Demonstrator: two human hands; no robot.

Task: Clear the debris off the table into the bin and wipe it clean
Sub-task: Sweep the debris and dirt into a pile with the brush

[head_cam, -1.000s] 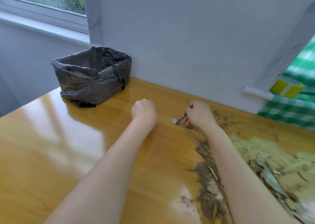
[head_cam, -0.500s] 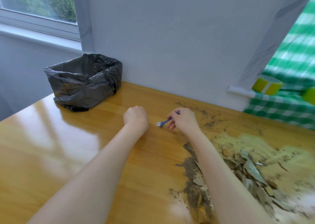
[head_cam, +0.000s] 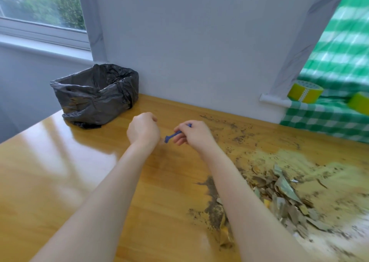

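Your right hand (head_cam: 196, 137), pinching the blue tool (head_cam: 175, 135), has lifted off the surface (head_cam: 79, 172) right of the bin (head_cam: 95, 96). Your left hand (head_cam: 142, 130) is curled, and you cannot tell what it holds. The debris (head_cam: 279, 192) is not yet cleared.

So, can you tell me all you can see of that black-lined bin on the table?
The bin is a small, squarish, open-topped container lined with a crinkled black plastic bag that folds over its rim and bunches at its foot. It stands upright on the far left corner of the wooden table, close by the white wall. Its contents are hidden. Nothing is seen touching it but the table.
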